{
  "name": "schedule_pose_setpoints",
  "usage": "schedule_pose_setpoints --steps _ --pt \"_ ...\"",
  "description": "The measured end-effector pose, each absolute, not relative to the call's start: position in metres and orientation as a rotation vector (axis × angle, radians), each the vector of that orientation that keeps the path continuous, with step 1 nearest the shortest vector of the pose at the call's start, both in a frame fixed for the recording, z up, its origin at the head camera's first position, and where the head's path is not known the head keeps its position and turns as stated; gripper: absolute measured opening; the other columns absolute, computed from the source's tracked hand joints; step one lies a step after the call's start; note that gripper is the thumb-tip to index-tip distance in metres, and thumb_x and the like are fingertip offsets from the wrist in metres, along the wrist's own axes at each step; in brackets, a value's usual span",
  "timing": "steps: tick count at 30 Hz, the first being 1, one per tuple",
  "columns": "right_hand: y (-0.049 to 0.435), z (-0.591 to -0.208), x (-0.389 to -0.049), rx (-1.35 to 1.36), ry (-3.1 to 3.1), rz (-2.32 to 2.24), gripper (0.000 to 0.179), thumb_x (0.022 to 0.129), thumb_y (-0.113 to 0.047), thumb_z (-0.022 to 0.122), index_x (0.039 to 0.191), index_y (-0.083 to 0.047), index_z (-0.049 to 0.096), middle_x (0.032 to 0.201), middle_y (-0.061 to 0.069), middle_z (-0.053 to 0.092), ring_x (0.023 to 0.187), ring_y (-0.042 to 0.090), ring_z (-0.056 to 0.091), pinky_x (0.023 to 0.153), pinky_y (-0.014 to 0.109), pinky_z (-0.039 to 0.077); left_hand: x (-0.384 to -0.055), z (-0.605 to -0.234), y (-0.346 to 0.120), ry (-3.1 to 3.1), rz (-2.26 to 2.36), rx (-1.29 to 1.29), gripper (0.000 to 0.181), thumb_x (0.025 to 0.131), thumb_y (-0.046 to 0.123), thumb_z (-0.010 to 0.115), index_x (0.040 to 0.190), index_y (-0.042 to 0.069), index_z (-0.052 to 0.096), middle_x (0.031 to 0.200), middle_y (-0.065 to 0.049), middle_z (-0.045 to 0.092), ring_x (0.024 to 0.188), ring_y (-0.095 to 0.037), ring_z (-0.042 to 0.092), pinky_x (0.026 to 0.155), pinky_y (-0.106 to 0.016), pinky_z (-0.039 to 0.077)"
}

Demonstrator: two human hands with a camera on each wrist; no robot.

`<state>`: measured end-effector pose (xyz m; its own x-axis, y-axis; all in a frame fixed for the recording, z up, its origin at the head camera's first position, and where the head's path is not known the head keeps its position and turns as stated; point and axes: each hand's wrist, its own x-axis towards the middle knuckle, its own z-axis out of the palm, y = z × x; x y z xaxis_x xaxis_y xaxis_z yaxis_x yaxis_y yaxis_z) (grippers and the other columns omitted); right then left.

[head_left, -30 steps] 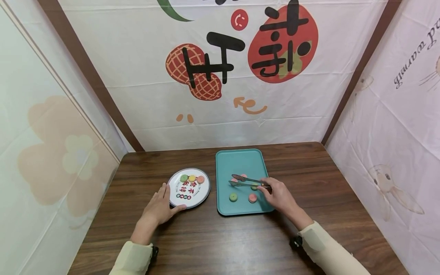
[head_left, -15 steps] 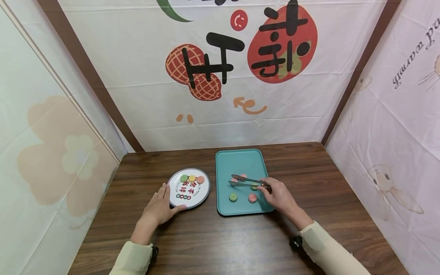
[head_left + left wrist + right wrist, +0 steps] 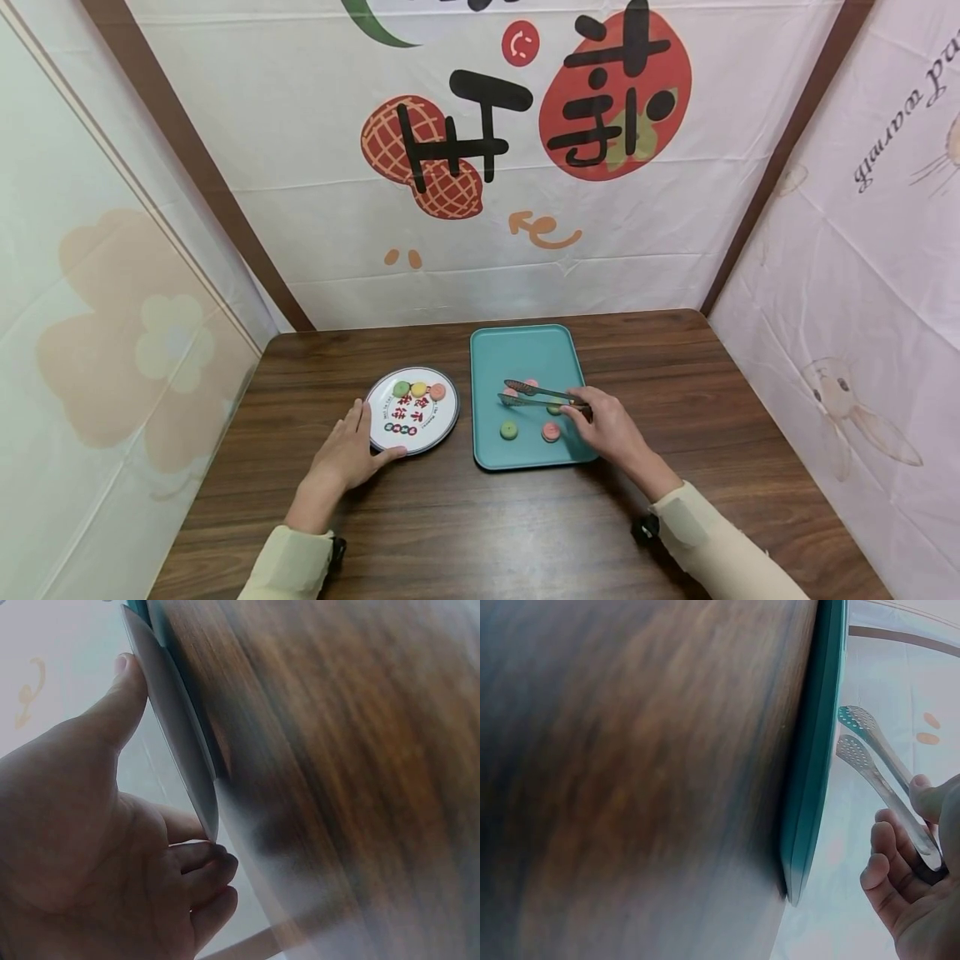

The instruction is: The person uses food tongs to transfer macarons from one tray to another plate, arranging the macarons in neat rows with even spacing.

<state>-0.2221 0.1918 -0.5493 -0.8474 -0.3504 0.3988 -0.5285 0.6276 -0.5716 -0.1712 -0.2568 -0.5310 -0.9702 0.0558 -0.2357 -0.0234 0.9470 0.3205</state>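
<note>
My left hand (image 3: 347, 447) holds the near-left rim of a round white plate (image 3: 442, 421), thumb along the front edge and fingers at the left side. A green macaron (image 3: 402, 389), a yellow macaron (image 3: 418, 389) and a pink macaron (image 3: 438, 392) lie in a row on it. My right hand (image 3: 609, 423) grips metal tongs (image 3: 889, 787) near their back end. Their perforated tips stand apart over the teal tray (image 3: 517, 350), overlapping a pink macaron (image 3: 511, 392) in the head view. Also on the tray are a green macaron (image 3: 509, 430), a pink macaron (image 3: 551, 432) and others partly hidden by the tongs.
Plate and tray stand side by side on a brown wood-grain table (image 3: 480, 533), the tray on the right. A printed white cloth (image 3: 315, 208) hangs behind the table's far edge, with more cloth at both sides.
</note>
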Motion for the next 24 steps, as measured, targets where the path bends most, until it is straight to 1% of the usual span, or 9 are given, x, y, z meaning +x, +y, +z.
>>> schedule_pose_setpoints --steps 7,15,24 --pt "0.189 -0.548 -0.222 0.729 -2.571 1.033 0.029 0.099 -0.015 0.08 0.122 0.004 0.075 0.095 0.002 0.071 0.071 0.004 0.057 0.059 0.025 0.053 -0.172 -0.53 -0.257 2.86 0.467 0.029 0.121 0.097 0.069 0.066 0.164 -0.017 0.012 0.172 -0.038 0.009 0.157 -0.057 0.019 0.13 -0.064 0.022" --pt "0.186 -0.545 -0.223 0.713 -2.59 1.062 0.031 0.099 -0.014 0.08 0.123 0.004 0.075 0.099 0.005 0.073 0.076 0.007 0.063 0.063 0.027 0.057 -0.173 -0.531 -0.257 2.858 0.465 0.03 0.122 0.097 0.07 0.065 0.164 -0.016 0.012 0.173 -0.038 0.008 0.157 -0.057 0.018 0.13 -0.065 0.022" --pt "0.18 -0.542 -0.225 0.728 -2.587 1.059 0.03 0.097 -0.011 0.082 0.122 0.003 0.075 0.098 0.006 0.073 0.075 0.008 0.061 0.061 0.027 0.055 -0.173 -0.532 -0.259 2.855 0.465 0.02 0.124 0.096 0.073 0.064 0.165 -0.015 0.01 0.174 -0.036 0.007 0.159 -0.056 0.017 0.13 -0.063 0.02"
